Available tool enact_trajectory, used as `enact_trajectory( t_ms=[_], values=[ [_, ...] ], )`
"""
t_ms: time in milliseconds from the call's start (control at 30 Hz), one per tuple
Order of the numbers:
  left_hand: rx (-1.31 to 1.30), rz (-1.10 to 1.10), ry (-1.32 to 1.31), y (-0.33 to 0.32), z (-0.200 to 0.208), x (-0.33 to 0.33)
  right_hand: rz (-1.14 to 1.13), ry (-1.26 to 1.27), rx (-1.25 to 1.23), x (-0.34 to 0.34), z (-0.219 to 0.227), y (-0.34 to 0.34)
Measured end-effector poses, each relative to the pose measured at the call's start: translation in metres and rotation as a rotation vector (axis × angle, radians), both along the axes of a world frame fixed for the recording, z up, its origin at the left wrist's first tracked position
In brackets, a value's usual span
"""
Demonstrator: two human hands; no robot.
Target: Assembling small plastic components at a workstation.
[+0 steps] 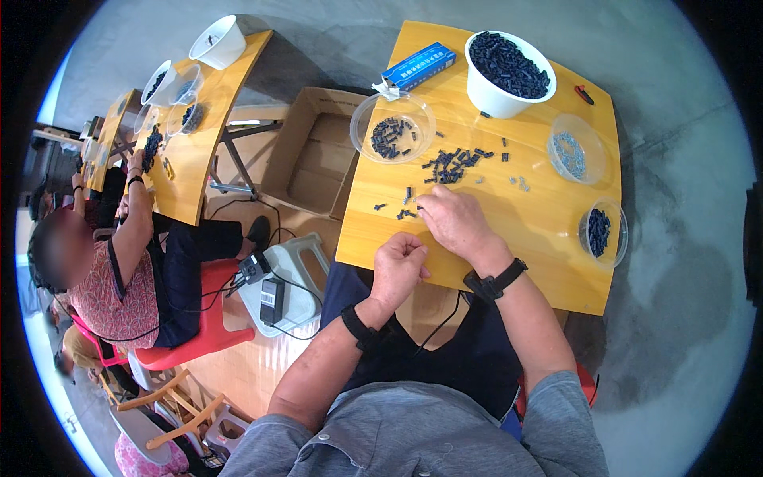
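Near the front edge of the wooden table, my left hand [400, 266] is closed, its thumb and fingers curled together; anything inside is hidden. My right hand [455, 222] reaches in just beyond it, fingertips pinched low at the tabletop, and what they hold is too small to make out. A few small black plastic pieces [406, 214] lie beside those fingertips. Farther back is a loose pile of black pieces [451, 165], with several small silver metal bits [519, 184] to its right.
At the back, a white tub [486, 91] is heaped with black pieces, near a blue box [421, 68]. Clear plastic bowls hold black pieces [389, 138], metal bits [567, 155] and black parts [598, 232]. A cardboard box [298, 171] and grey stool [274, 298] stand left; a co-worker sits beyond.
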State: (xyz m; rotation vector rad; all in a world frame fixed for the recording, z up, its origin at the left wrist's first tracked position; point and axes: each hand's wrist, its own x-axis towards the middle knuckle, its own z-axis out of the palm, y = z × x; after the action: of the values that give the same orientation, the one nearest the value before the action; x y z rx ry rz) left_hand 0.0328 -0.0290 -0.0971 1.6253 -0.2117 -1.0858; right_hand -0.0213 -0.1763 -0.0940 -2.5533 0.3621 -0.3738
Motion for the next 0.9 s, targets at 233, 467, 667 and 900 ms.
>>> enact_trajectory(
  t_ms=[233, 467, 667, 900],
  values=[
    [-0.061, 0.027, 0.104, 0.003, -0.002, 0.002, -0.100, -0.108, 0.060, -0.008, -0.002, 0.001],
    [-0.223, 0.110, 0.129, 0.008, 0.014, -0.002, -0.297, -0.204, 1.185, -0.035, 0.019, 0.023],
    [-0.367, 0.107, 0.106, 0.009, 0.042, -0.005, -0.239, -0.303, 1.430, -0.050, 0.044, 0.039],
    [-0.440, 0.082, 0.048, 0.013, 0.061, -0.017, -0.113, -0.404, 1.665, -0.063, 0.058, 0.051]
  ],
)
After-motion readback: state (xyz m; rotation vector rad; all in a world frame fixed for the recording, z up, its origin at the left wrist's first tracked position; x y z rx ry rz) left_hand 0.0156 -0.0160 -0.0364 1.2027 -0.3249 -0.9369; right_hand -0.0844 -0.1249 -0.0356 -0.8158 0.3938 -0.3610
